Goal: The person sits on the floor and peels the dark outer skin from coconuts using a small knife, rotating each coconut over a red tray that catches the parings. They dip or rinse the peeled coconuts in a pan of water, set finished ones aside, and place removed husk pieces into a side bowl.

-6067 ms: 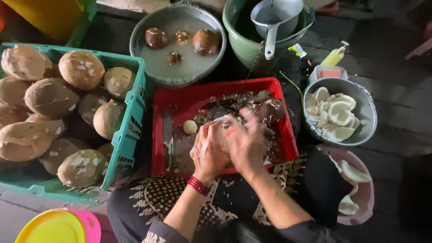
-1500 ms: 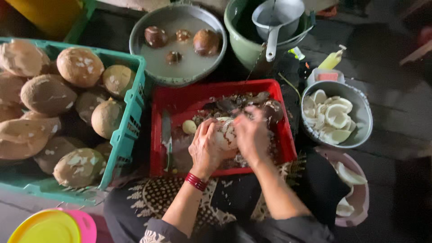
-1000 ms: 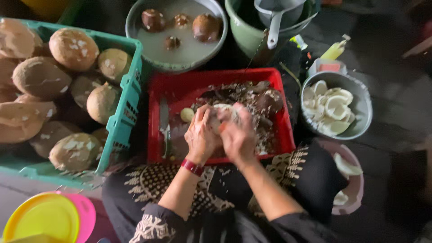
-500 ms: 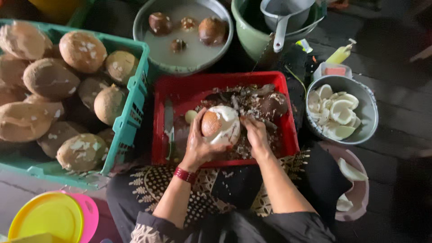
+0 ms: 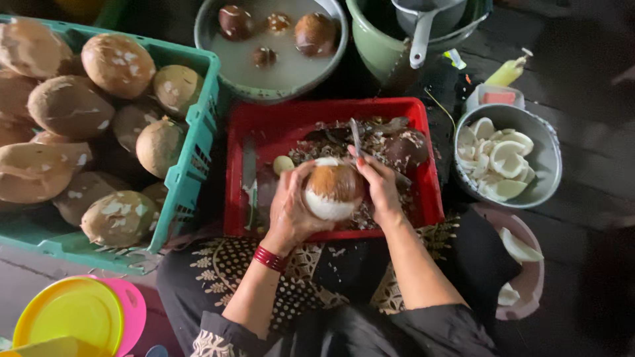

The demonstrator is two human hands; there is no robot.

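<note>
Coconut (image 5: 333,192) sits in both my hands over the red tray (image 5: 264,125), on a dark plank floor crowded with a green crate (image 5: 192,152) of husked coconuts and a metal bowl (image 5: 549,158) of white pieces. It is roundish, its white end toward me, brown end away. My left hand (image 5: 291,208) cups it; my right hand (image 5: 380,185) grips a knife (image 5: 356,137) against it

The tray (image 5: 264,119) is the landmark. Left of it stands the crate (image 5: 192,158) of coconuts (image 5: 69,106); behind it a basin (image 5: 278,73) and a bucket (image 5: 377,46); right of it a bowl (image 5: 549,165) holding coconut pieces (image 5: 499,158).
</note>
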